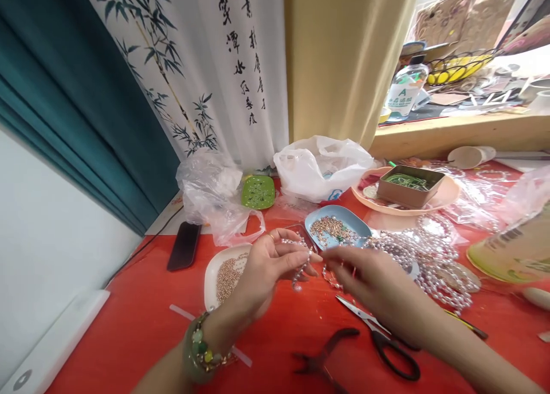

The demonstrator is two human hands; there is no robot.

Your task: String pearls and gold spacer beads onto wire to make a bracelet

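Observation:
My left hand (pixel 275 262) pinches a strand of pearly beads (pixel 297 279), which loops over its fingers and hangs below them. Close by, with its fingertips pressed together near the left thumb, is my right hand (pixel 365 274); what it pinches is too small to make out. Under the hands lies a red tabletop (pixel 275 348). Behind them, a blue dish (pixel 339 213) holds small gold beads. A white dish (pixel 210 279) with tiny copper-coloured beads is partly hidden by my left hand. To the right spreads a heap of pearl strands (pixel 442 268).
Scissors (pixel 395 357) and dark pliers (pixel 320 359) lie in front. A phone (pixel 184 245), a green dish (pixel 258 192) and plastic bags (pixel 322 165) are at the back left and middle. A tin of green cord (pixel 408 196) sits on a peach tray (pixel 451 193).

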